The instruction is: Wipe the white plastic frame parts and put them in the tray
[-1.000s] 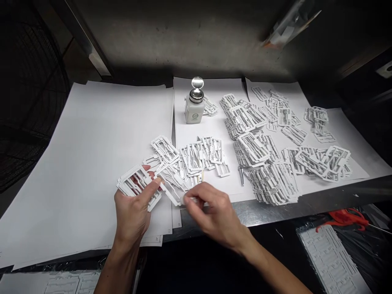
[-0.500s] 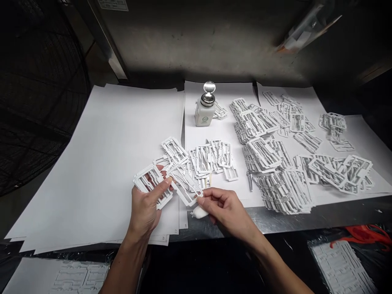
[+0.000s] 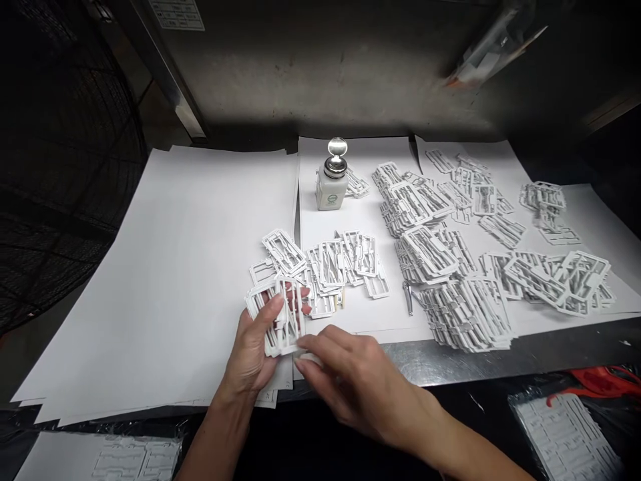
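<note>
My left hand (image 3: 255,344) is closed around a small stack of white plastic frames (image 3: 263,307) with thin inner bars, the thumb pressing on top. The front frame (image 3: 291,314) is turned at a slight angle to the others. Just below its lower right corner, my right hand (image 3: 355,381) has its fingers curled, index fingertip touching or very near that corner. Between thumb and fingers shows a bit of a white cotton wad (image 3: 311,359), mostly hidden by the hand. Past my left hand, a loose pile of similar frames (image 3: 333,264) lies on white paper.
A pump bottle (image 3: 331,187) with its metal lid raised stands behind the pile. Tall stacks of frames (image 3: 465,314) and scattered ones (image 3: 561,280) cover the right side. Nail clippers (image 3: 408,297) lie beside the stacks. Red-handled scissors (image 3: 601,382) and bagged parts (image 3: 568,431) are lower right.
The frame held out between both hands now lies over the stack in my left hand. My left hand has shifted right, and my right hand has turned, covering most of the cotton wad.
</note>
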### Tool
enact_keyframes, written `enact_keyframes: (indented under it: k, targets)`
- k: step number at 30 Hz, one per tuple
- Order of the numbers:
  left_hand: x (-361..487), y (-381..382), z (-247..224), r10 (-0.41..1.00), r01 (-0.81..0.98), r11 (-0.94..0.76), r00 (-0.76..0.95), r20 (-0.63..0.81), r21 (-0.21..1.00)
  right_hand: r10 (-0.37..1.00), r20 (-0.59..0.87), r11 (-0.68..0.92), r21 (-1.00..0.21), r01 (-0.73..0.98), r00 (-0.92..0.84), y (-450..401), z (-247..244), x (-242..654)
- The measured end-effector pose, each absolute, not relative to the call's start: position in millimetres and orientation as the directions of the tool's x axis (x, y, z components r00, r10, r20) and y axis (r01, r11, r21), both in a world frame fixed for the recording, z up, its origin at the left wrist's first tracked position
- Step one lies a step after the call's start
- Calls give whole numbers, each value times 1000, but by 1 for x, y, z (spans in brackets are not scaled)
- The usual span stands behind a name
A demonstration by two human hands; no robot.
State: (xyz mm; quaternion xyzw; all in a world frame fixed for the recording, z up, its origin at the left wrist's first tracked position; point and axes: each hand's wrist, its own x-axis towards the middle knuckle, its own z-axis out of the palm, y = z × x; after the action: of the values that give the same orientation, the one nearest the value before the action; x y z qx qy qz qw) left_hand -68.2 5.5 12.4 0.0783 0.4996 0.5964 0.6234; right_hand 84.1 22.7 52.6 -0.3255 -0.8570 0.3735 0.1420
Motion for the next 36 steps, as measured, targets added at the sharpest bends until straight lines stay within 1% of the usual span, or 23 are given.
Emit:
enact_keyframes:
  k: [1,2,4,6,8,11,13,15,19,23,29,31,36]
  targets:
    - [-71,4,12,819,-713,294,-155,-552,637,691,-4,426,-806,412,-722,27,55,88]
    - [-74,3,11,814,-745,311,-111,-570,590,736,-3,350,-854,384,-677,33,56,91]
    - [-79,0,9,808,-780,330,-59,-586,533,839,0,238,-900,366,-545,46,56,94]
    - [-80,-2,8,807,-790,339,-36,-589,512,901,17,180,-924,338,-434,59,55,92]
    - [-79,-3,7,803,-793,354,-14,-596,496,921,58,182,-939,293,-384,69,55,83]
    - [-76,-3,6,803,-791,349,-26,-596,503,887,115,255,-929,269,-446,76,58,68]
    - [-75,-3,5,810,-789,321,-57,-583,524,846,127,320,-898,303,-518,77,59,63]
    - [-77,-3,4,819,-789,310,-61,-570,530,830,108,348,-868,355,-547,77,59,65]
    - [-81,-1,3,809,-800,349,-5,-588,488,874,85,326,-832,448,-478,75,58,81]
    - [-80,1,5,812,-820,336,2,-584,463,884,116,332,-839,432,-454,69,60,87]
    - [-76,3,6,787,-848,291,-51,-615,443,869,103,331,-847,416,-483,50,56,84]
    - [-76,4,5,781,-852,295,-46,-623,433,859,96,335,-850,408,-504,42,51,84]
    - [-76,4,6,781,-851,305,-32,-623,427,789,2,321,-854,410,-615,25,45,88]
